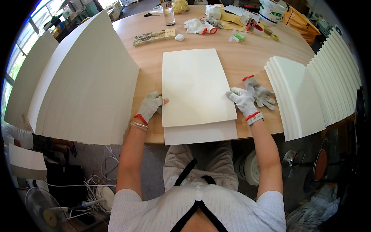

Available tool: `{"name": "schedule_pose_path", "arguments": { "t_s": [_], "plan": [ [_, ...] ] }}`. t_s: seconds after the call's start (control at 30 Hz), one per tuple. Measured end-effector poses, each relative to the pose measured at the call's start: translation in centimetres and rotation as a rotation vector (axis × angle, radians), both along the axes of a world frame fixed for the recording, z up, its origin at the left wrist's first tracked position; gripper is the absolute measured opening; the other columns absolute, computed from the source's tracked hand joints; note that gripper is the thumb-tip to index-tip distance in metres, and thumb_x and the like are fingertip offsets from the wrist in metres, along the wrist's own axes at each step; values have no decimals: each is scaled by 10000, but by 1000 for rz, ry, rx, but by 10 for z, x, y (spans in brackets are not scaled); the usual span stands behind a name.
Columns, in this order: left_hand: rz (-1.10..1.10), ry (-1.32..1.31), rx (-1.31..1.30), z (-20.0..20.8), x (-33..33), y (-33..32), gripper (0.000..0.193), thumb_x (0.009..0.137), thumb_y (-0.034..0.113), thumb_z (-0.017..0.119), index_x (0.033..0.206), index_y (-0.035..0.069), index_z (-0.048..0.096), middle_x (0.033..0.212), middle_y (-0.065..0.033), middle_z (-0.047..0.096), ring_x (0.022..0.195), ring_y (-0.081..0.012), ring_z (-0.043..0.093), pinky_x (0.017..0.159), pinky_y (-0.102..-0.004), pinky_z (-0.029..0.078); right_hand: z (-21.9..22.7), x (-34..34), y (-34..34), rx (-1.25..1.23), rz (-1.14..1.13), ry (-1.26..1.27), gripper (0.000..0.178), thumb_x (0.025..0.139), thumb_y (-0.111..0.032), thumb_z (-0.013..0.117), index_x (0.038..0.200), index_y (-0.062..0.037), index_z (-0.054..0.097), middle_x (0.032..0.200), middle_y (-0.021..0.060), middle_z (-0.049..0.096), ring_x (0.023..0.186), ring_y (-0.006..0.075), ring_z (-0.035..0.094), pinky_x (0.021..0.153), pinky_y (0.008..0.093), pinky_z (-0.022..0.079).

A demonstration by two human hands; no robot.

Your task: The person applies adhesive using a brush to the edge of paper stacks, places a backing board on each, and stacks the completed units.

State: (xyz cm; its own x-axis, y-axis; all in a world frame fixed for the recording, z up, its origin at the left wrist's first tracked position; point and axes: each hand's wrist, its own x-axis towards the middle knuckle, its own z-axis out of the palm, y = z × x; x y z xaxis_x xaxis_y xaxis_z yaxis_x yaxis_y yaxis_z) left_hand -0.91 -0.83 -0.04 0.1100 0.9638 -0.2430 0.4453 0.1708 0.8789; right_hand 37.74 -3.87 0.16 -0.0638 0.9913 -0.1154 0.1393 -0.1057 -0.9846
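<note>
Stacks of pale sheets (94,83) rise high at the far left, their near corner reaching the front of the wooden worktop (148,62). Next to them I see the person's left hand (150,106), in a whitish knit glove with a red cuff, one bare fingertip showing at the left edge of the top sheet (196,89). Those fingers are bent; I cannot tell whether they pinch the edge or merely touch it. Beyond that hand lie a printed slab-like item (154,36) and, past it, a clear glass (169,15). The top sheet lies flat in front of the person, over a lower sheet (201,133) that juts out toward their lap. White gloves (199,27) lie beyond its far edge. The right hand (242,101), gloved too, has its fingers loosely bent at the sheet's right edge; again, any grip is hidden from me. Just beside it rests a loose grey glove (264,96). Farther right stand a smooth-topped pile (299,85) and a ridged pile (335,77), both creamy white.
</note>
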Motion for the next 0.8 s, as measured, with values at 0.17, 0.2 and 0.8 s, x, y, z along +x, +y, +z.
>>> {"name": "schedule_pose_path", "arguments": {
  "t_s": [0.17,0.2,0.8],
  "plan": [
    [52,326,205,31,14,-37,428,816,316,696,1056,-29,612,943,-136,658,865,-235,619,792,-349,481,-4,3,1,34,22,-121,368,910,-295,659,1096,23,657,892,-21,663,772,34,538,688,200,434],
    [61,451,295,30,15,-49,442,825,325,688,1078,-28,603,973,-150,654,894,-259,623,811,-366,483,-7,6,2,40,21,-165,372,907,-312,659,1084,15,665,876,-21,664,767,32,538,686,203,433],
    [-114,370,571,13,18,-141,663,675,151,804,1266,4,544,1329,-234,503,1196,-369,513,968,-417,453,23,-9,-23,453,-130,-586,279,899,-270,654,930,7,648,789,83,620,756,170,576,706,292,463]
  ]
}}
